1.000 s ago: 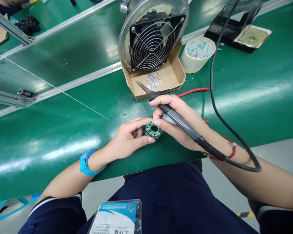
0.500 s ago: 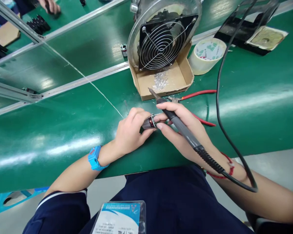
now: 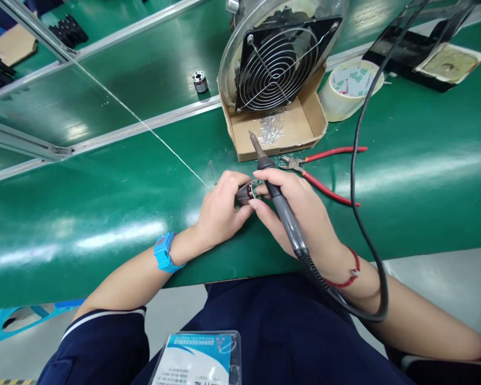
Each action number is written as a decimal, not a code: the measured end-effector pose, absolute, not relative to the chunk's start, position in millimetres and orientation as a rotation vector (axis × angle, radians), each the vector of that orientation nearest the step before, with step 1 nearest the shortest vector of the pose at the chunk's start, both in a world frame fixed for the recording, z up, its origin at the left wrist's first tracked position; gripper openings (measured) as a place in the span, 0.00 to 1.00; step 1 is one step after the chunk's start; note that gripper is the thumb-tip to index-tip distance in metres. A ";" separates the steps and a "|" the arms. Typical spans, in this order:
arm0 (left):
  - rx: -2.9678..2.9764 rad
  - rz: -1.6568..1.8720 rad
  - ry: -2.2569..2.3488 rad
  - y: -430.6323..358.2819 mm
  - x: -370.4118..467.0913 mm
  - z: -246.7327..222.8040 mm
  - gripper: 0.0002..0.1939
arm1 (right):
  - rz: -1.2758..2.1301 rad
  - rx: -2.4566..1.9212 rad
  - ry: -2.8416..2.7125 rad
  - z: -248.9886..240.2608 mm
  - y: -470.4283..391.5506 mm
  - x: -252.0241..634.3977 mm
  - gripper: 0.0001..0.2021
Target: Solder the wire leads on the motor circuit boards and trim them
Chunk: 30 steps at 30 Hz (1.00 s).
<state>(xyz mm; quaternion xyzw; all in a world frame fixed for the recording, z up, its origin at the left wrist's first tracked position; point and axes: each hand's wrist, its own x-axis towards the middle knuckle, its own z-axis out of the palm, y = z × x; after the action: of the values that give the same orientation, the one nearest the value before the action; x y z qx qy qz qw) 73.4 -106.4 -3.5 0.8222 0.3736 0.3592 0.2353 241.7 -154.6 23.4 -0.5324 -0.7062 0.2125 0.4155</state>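
My left hand (image 3: 224, 208) is closed around a small motor stator (image 3: 243, 193) with copper windings and a green circuit board on its end. In my right hand (image 3: 292, 208) lies a soldering iron (image 3: 284, 211), its bare tip pointing up and away from the stator. The fingers of that hand also touch the circuit-board end of the stator. Strands of solder wire cannot be made out between the fingers. Red-handled cutters (image 3: 324, 187) lie open on the green bench just beyond my right hand.
A fan with a wire guard (image 3: 274, 75) stands behind a cardboard tray (image 3: 280, 149) holding metal clippings. To its right are a tape roll (image 3: 340, 107) and the iron's black cable (image 3: 358, 160). Another stator (image 3: 199, 82) stands behind the metal rail. A white string (image 3: 140, 120) crosses the bench.
The soldering iron has swung more upright in my right hand. My two hands stay together at the stator. The view has shifted slightly, and a co-worker's hand at top left is out of view.
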 end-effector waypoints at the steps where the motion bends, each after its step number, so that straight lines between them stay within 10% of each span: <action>1: 2.079 0.929 1.039 -105.1 73.2 -3.9 0.15 | 0.508 -1.377 -1.797 26.6 -153.7 245.2 0.17; 10: 1.270 0.586 0.772 -105.2 72.7 11.2 0.25 | 0.795 -1.295 -1.651 51.4 -141.5 275.7 0.22; 30: 1.390 0.483 0.795 -115.0 70.1 18.7 0.29 | 0.965 -1.284 -1.727 55.6 -135.9 277.8 0.18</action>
<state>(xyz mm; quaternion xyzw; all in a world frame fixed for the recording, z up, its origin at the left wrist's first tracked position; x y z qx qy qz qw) 70.1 -115.0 18.7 0.6169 0.3526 0.2144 0.6702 277.8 -135.9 55.6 -0.5031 -0.6768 0.3782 0.3818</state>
